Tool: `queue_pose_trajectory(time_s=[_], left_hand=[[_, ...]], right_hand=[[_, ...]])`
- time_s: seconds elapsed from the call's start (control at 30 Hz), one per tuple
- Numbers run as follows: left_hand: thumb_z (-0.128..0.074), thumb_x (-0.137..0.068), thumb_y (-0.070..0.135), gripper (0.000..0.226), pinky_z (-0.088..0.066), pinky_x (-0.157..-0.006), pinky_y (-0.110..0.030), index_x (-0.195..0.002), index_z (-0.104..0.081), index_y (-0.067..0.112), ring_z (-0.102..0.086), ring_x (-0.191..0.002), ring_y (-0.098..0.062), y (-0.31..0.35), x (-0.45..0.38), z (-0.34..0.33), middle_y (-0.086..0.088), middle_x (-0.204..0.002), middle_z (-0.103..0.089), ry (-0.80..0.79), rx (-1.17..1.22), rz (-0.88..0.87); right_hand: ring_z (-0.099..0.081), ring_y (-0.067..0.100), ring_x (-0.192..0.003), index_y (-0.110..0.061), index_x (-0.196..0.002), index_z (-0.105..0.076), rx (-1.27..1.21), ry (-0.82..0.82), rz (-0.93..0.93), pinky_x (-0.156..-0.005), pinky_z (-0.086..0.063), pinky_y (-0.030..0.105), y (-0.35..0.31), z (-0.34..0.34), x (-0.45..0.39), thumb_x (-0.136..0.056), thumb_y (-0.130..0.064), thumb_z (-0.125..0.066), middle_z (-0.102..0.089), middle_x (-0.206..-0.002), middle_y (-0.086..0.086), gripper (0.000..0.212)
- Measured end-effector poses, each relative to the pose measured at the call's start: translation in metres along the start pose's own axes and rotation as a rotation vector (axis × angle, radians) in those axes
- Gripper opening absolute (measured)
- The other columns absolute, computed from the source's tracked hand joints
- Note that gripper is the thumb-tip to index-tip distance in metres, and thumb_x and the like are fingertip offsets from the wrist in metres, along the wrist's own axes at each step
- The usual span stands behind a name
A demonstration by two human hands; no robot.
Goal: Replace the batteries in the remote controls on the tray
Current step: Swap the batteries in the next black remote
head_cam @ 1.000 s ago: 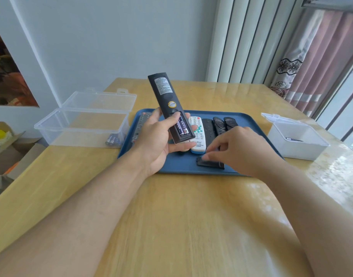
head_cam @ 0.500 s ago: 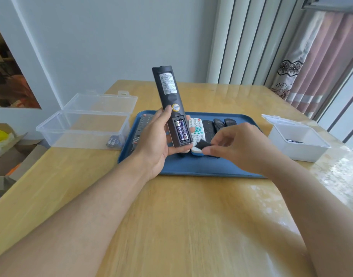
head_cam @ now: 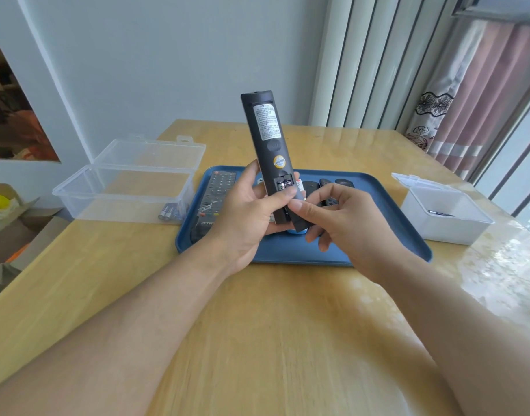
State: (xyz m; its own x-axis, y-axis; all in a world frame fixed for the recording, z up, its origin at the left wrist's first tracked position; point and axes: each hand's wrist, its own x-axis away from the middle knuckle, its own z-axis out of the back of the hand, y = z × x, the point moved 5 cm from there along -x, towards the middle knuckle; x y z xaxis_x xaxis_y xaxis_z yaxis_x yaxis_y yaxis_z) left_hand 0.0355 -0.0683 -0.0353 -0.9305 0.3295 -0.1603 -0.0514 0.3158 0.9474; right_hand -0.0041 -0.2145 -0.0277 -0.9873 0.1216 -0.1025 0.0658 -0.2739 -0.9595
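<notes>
My left hand (head_cam: 245, 217) grips a long black remote (head_cam: 266, 136) upright above the blue tray (head_cam: 377, 235), back side toward me, its battery compartment (head_cam: 283, 184) open with battery ends showing. My right hand (head_cam: 344, 217) pinches the black battery cover (head_cam: 299, 219) against the remote's lower right edge. A dark grey remote (head_cam: 215, 193) lies face up at the tray's left. Behind my hands, small black remotes (head_cam: 335, 183) lie on the tray, and a white remote is mostly hidden.
An open clear plastic box (head_cam: 122, 190) with batteries (head_cam: 169, 211) in its near right corner stands left of the tray. A white open box (head_cam: 446, 217) holding a dark slim item sits to the right. A cardboard box is on the floor at far left.
My right hand picked the battery cover off the tray and brought it up to the remote. My left hand raised the remote and turned it more upright.
</notes>
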Motion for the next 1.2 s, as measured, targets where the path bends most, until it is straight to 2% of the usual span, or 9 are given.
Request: queue_pose_trajectory(time_s=[0.17, 0.3, 0.43, 0.57, 0.73, 0.87, 0.97, 1.13, 1.2], left_hand=[[-0.059, -0.101, 0.007, 0.039, -0.059, -0.089, -0.053, -0.137, -0.051, 0.019, -0.071, -0.111, -0.035, -0.002, -0.001, 0.0, -0.006, -0.122, -0.073, 0.015, 0.01, 0.002], [-0.054, -0.103, 0.007, 0.034, -0.058, -0.09, -0.041, -0.135, -0.053, 0.018, -0.073, -0.1, -0.021, -0.001, -0.005, 0.005, -0.003, -0.12, -0.074, 0.047, 0.041, -0.029], [-0.052, -0.104, 0.009, 0.03, -0.06, -0.089, -0.037, -0.133, -0.054, 0.017, -0.073, -0.104, -0.027, 0.0, -0.005, 0.005, -0.006, -0.118, -0.074, 0.034, 0.147, -0.004], [-0.05, -0.105, 0.008, 0.027, -0.061, -0.089, -0.038, -0.13, -0.056, 0.016, -0.073, -0.103, -0.027, 0.001, -0.004, 0.003, -0.013, -0.126, -0.07, 0.023, 0.181, -0.007], [-0.048, -0.106, 0.008, 0.031, -0.061, -0.089, -0.039, -0.135, -0.053, 0.013, -0.073, -0.107, -0.03, 0.002, -0.004, 0.002, -0.015, -0.128, -0.069, 0.023, 0.222, 0.004], [-0.058, -0.099, 0.002, 0.037, -0.061, -0.09, -0.036, -0.135, -0.053, 0.012, -0.074, -0.104, -0.025, 0.004, -0.003, 0.0, -0.012, -0.126, -0.07, 0.009, 0.188, -0.007], [-0.06, -0.095, -0.005, 0.043, -0.061, -0.087, -0.033, -0.134, -0.053, 0.012, -0.075, -0.098, -0.018, 0.005, -0.002, 0.0, -0.011, -0.124, -0.071, 0.002, 0.152, -0.023], [-0.057, -0.098, -0.003, 0.039, -0.061, -0.091, -0.041, -0.135, -0.052, 0.011, -0.073, -0.106, -0.026, 0.003, -0.003, 0.0, -0.013, -0.122, -0.071, -0.001, 0.156, -0.016], [-0.055, -0.1, 0.0, 0.036, -0.062, -0.085, -0.038, -0.135, -0.052, 0.01, -0.074, -0.103, -0.026, 0.004, -0.003, 0.0, -0.011, -0.115, -0.073, -0.007, 0.155, -0.016]], right_hand=[[-0.063, 0.02, -0.056, -0.013, -0.087, -0.068, 0.093, 0.039, 0.007, -0.048, -0.04, 0.027, -0.004, 0.0, 0.002, -0.075, -0.05, -0.081, -0.073, -0.065, 0.001, 0.04], [-0.056, 0.011, -0.049, -0.016, -0.082, -0.071, 0.117, 0.049, 0.012, -0.042, -0.036, 0.017, -0.006, 0.002, 0.002, -0.076, -0.043, -0.083, -0.069, -0.067, -0.008, 0.031], [-0.052, 0.011, -0.049, -0.017, -0.083, -0.067, 0.087, 0.057, -0.024, -0.04, -0.035, 0.014, -0.001, 0.002, 0.0, -0.075, -0.041, -0.086, -0.065, -0.069, -0.005, 0.032], [-0.044, 0.011, -0.05, -0.018, -0.086, -0.065, 0.075, 0.02, -0.088, -0.04, -0.032, 0.015, 0.003, 0.001, 0.0, -0.072, -0.045, -0.086, -0.059, -0.066, -0.005, 0.037], [-0.034, 0.006, -0.044, -0.017, -0.094, -0.071, 0.054, -0.06, -0.129, -0.042, -0.026, 0.016, 0.006, -0.001, -0.001, -0.075, -0.049, -0.082, -0.049, -0.063, -0.007, 0.039], [-0.025, 0.012, -0.051, -0.014, -0.099, -0.075, 0.017, -0.15, -0.157, -0.048, -0.018, 0.024, 0.007, -0.004, 0.001, -0.076, -0.052, -0.078, -0.039, -0.064, -0.005, 0.044], [-0.028, 0.011, -0.05, -0.015, -0.094, -0.076, 0.06, -0.122, -0.124, -0.047, -0.023, 0.022, 0.006, -0.004, 0.001, -0.076, -0.055, -0.077, -0.041, -0.065, -0.004, 0.043], [-0.04, 0.014, -0.057, -0.02, -0.082, -0.075, 0.142, -0.024, -0.016, -0.057, -0.033, 0.031, 0.004, -0.006, 0.002, -0.073, -0.059, -0.078, -0.054, -0.065, -0.002, 0.04], [-0.042, 0.009, -0.051, -0.022, -0.078, -0.07, 0.241, 0.063, 0.067, -0.054, -0.035, 0.029, 0.0, -0.003, 0.002, -0.067, -0.062, -0.081, -0.054, -0.06, -0.007, 0.043]])
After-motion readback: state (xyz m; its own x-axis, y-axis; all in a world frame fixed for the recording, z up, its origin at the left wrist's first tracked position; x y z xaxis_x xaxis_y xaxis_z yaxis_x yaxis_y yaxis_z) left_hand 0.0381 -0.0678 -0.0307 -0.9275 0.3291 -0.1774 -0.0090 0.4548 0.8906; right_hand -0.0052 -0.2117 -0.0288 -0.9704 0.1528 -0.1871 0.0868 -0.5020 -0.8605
